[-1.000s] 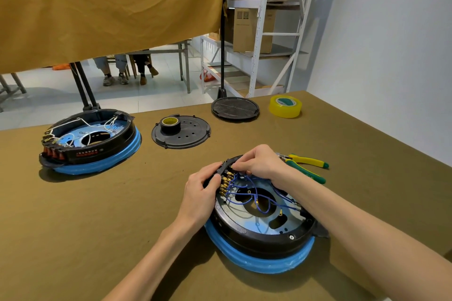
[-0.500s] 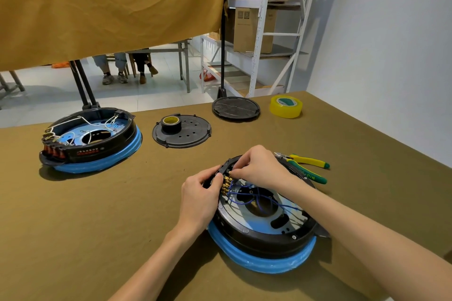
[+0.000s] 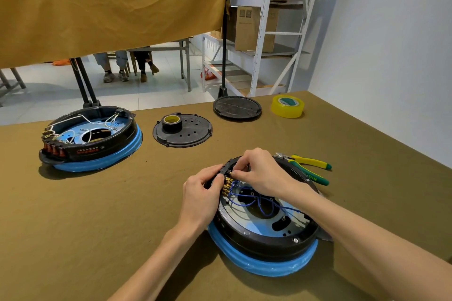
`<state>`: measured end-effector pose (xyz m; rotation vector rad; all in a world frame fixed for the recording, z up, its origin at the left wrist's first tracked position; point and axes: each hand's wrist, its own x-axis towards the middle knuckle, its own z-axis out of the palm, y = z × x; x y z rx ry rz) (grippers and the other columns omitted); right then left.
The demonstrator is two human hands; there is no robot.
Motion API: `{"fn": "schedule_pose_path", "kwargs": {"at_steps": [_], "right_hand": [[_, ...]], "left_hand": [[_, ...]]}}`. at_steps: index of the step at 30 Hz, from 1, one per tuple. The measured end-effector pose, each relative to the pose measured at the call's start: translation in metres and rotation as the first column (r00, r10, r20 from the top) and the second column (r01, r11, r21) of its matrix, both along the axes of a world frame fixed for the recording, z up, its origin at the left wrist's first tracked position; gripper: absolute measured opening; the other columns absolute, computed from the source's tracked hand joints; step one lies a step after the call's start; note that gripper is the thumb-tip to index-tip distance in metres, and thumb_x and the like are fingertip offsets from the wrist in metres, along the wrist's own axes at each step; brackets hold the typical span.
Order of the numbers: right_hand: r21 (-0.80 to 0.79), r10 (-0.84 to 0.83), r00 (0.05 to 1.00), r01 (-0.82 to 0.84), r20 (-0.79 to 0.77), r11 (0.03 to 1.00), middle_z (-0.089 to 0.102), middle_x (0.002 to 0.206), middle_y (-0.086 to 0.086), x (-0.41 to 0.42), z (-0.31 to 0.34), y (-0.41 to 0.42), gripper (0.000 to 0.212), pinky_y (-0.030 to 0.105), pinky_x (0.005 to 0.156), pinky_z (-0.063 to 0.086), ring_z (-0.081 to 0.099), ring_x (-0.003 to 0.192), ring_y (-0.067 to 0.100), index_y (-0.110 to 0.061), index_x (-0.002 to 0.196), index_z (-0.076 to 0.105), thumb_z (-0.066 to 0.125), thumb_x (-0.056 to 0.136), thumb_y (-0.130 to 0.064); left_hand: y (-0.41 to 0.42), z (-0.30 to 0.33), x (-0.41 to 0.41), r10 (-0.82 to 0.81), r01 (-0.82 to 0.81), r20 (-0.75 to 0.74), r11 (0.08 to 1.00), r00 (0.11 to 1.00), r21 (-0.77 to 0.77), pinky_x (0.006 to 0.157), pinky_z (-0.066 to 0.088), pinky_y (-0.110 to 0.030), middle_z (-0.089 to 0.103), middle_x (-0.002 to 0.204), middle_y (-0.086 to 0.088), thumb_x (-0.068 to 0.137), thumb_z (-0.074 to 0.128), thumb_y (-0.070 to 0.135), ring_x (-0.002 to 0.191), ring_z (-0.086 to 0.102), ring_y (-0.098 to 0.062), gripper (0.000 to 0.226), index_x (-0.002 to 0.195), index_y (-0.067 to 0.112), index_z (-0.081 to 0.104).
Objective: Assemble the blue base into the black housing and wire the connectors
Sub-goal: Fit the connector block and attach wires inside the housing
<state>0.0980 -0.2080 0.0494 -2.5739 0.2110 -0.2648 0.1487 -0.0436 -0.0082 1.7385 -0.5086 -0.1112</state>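
Right hand (image 3: 259, 173) shifted slightly toward the connector row (image 3: 227, 184) since a second ago, fingertips now pinching a terminal at its top; left hand (image 3: 201, 199) still gripping the black housing (image 3: 264, 239) rim beside it. Seated on blue base (image 3: 264, 264), near desk (image 3: 97, 227) edge, blue wires (image 3: 256, 203) looping inside. Beyond: pliers (image 3: 310, 166), perforated black cover (image 3: 186, 132), second assembly (image 3: 90, 137), yellow tape (image 3: 288, 106), metal shelving (image 3: 269, 32).
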Motion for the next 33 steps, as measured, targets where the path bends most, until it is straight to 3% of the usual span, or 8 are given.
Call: {"fn": "schedule_pose_path", "kwargs": {"at_steps": [4, 8, 10, 13, 18, 22, 30, 33], "right_hand": [[0.079, -0.029, 0.999, 0.032, -0.04, 0.996, 0.074, 0.079, -0.005, 0.001, 0.002, 0.0, 0.012, 0.009, 0.056, 0.04, 0.064, 0.07, 0.003, -0.015, 0.093, 0.083, 0.076, 0.092, -0.024], [0.108, -0.064, 0.987, 0.08, -0.148, 0.991, 0.075, 0.082, -0.003, 0.005, 0.011, -0.002, 0.013, 0.017, 0.062, 0.044, 0.066, 0.078, 0.007, -0.015, 0.097, 0.083, 0.076, 0.091, -0.025], [0.154, -0.091, 0.965, 0.131, -0.246, 0.979, 0.074, 0.084, -0.001, 0.01, 0.021, -0.004, 0.015, 0.023, 0.069, 0.048, 0.066, 0.082, 0.011, -0.013, 0.098, 0.082, 0.076, 0.091, -0.025], [0.175, -0.129, 0.966, 0.17, -0.226, 0.97, 0.069, 0.074, -0.005, 0.012, 0.033, -0.014, 0.014, 0.024, 0.067, 0.047, 0.062, 0.076, 0.011, -0.013, 0.094, 0.083, 0.074, 0.092, -0.024], [0.191, -0.103, 0.987, 0.125, -0.121, 0.974, 0.072, 0.076, -0.008, -0.003, 0.026, -0.021, 0.014, 0.024, 0.067, 0.051, 0.063, 0.072, 0.007, -0.016, 0.093, 0.082, 0.072, 0.093, -0.027], [0.108, -0.003, 0.997, 0.011, -0.073, 0.994, 0.061, 0.051, -0.018, -0.01, 0.009, -0.002, 0.01, 0.011, 0.047, 0.036, 0.051, 0.048, -0.001, -0.022, 0.09, 0.082, 0.074, 0.09, -0.028], [0.023, -0.075, 0.997, 0.076, -0.029, 0.997, 0.073, 0.073, -0.005, 0.0, 0.008, 0.005, 0.013, 0.03, 0.062, 0.055, 0.067, 0.069, 0.009, -0.016, 0.087, 0.082, 0.078, 0.088, -0.028], [-0.002, -0.04, 0.999, 0.04, -0.006, 0.999, 0.075, 0.076, 0.0, 0.002, 0.007, 0.004, 0.013, 0.038, 0.07, 0.06, 0.069, 0.072, 0.013, -0.014, 0.087, 0.083, 0.078, 0.089, -0.026]], "left_hand": [[-0.001, -0.001, 0.0, 0.009, -0.01, -0.025, 1.0, 1.0, -0.015, 0.109, 0.05, -0.039, 0.068, 0.133, 0.004, 0.102, 0.06, 0.018, 0.123, 0.06, -0.005, 0.034, 0.135, 0.017, 0.066], [-0.002, -0.002, -0.003, 0.015, -0.016, -0.04, 1.0, 0.999, -0.026, 0.1, 0.048, -0.023, 0.067, 0.13, 0.011, 0.103, 0.059, 0.021, 0.11, 0.054, 0.013, 0.034, 0.136, 0.02, 0.065], [-0.002, -0.002, -0.002, 0.005, -0.005, -0.031, 1.0, 1.0, -0.011, 0.097, 0.047, -0.019, 0.066, 0.128, 0.012, 0.103, 0.058, 0.022, 0.111, 0.053, 0.014, 0.034, 0.137, 0.02, 0.064], [-0.001, -0.001, -0.002, 0.001, -0.002, -0.036, 1.0, 0.999, -0.018, 0.095, 0.056, -0.029, 0.068, 0.126, 0.011, 0.104, 0.057, 0.024, 0.113, 0.059, 0.004, 0.034, 0.137, 0.021, 0.065], [0.0, 0.001, -0.004, -0.004, 0.003, -0.042, 1.0, 0.999, -0.017, 0.095, 0.059, -0.043, 0.071, 0.123, 0.008, 0.104, 0.056, 0.025, 0.114, 0.065, -0.006, 0.032, 0.135, 0.022, 0.066], [0.0, 0.002, -0.006, 0.003, -0.004, -0.054, 1.0, 0.999, -0.017, 0.102, 0.055, -0.047, 0.071, 0.126, 0.005, 0.105, 0.056, 0.023, 0.119, 0.064, -0.01, 0.033, 0.136, 0.02, 0.066], [-0.001, 0.0, -0.004, 0.005, -0.007, -0.059, 0.999, 0.998, -0.037, 0.103, 0.055, -0.043, 0.071, 0.123, 0.008, 0.104, 0.058, 0.022, 0.116, 0.064, -0.006, 0.032, 0.134, 0.021, 0.066], [-0.002, -0.001, -0.001, 0.002, -0.008, -0.097, 0.998, 0.995, -0.065, 0.104, 0.054, -0.046, 0.072, 0.123, 0.004, 0.103, 0.059, 0.02, 0.118, 0.065, -0.012, 0.032, 0.133, 0.017, 0.068]]}}
